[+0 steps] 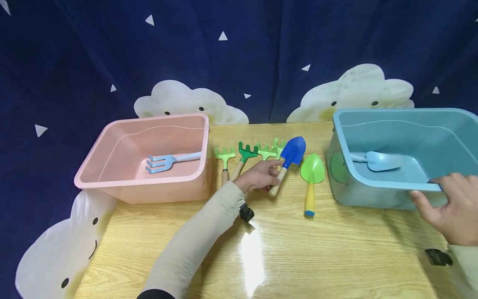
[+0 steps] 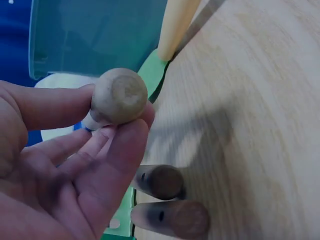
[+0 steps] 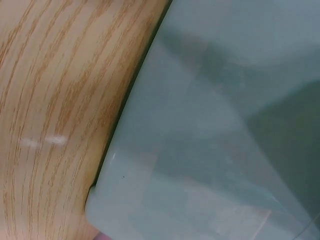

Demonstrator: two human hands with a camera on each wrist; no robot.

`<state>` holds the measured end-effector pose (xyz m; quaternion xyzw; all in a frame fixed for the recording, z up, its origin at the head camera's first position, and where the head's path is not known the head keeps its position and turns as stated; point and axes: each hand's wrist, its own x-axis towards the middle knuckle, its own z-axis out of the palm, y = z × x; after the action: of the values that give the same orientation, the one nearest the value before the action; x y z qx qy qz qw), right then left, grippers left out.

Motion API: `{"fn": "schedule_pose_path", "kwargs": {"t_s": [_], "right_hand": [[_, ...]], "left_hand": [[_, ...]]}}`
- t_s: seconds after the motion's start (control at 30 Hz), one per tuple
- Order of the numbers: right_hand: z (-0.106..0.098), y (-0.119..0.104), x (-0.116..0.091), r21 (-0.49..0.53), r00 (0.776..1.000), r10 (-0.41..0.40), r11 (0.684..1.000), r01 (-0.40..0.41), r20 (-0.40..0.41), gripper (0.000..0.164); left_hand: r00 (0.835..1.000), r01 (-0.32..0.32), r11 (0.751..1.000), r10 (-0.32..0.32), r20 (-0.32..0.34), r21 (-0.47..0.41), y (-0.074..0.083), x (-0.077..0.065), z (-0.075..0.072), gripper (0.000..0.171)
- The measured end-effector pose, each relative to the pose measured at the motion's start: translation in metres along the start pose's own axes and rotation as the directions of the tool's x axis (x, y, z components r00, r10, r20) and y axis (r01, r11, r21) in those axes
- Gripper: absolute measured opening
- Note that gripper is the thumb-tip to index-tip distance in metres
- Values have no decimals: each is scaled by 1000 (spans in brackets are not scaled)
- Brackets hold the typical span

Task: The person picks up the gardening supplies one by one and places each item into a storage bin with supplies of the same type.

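My left hand (image 1: 257, 175) pinches the wooden handle of a blue trowel (image 1: 294, 150) between thumb and fingers. In the left wrist view the rounded handle end (image 2: 120, 95) points at the camera, above the table. Beside the trowel lies a light green trowel (image 1: 313, 169) with a yellow handle. To the left are several small hand rakes, light green (image 1: 225, 154) and dark green (image 1: 247, 151), some partly behind the hand. My right hand (image 1: 457, 207) grips the near rim of a blue tub (image 1: 377, 185), thumb outside. The right wrist view shows mostly the tub's outer wall (image 3: 200, 125).
A pink tub (image 1: 149, 189) stands at the left of the wooden table (image 1: 298, 257), with a light blue fork (image 1: 164, 162) inside. In the blue tub lies a light blue scoop (image 1: 381, 161). Behind hangs a dark blue curtain (image 1: 261, 54) with clouds.
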<state>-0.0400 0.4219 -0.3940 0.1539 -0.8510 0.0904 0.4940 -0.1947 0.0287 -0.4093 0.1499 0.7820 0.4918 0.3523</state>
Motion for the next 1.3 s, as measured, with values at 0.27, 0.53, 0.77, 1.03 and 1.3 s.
{"fn": "schedule_pose_path", "kwargs": {"t_s": [0.27, 0.53, 0.77, 1.03, 1.3], "right_hand": [[0, 5, -6, -28, 999, 25, 999, -23, 43, 91], [3, 4, -4, 30, 999, 38, 999, -38, -15, 91], [-3, 3, -7, -24, 997, 32, 999, -30, 71, 92], [4, 5, -7, 25, 999, 39, 999, -39, 21, 92], [4, 2, -3, 25, 997, 65, 998, -66, 38, 92]], "left_hand": [[998, -29, 1000, 29, -57, 0, 11, 3, -9, 68], [979, -27, 1000, 25, -202, -7, 22, 16, -22, 67], [970, -42, 998, 53, -235, 51, 28, 19, -36, 70], [955, -60, 980, 111, -274, 189, 48, 15, -58, 71], [965, -68, 969, 124, -231, 238, 66, 15, -70, 71]]}}
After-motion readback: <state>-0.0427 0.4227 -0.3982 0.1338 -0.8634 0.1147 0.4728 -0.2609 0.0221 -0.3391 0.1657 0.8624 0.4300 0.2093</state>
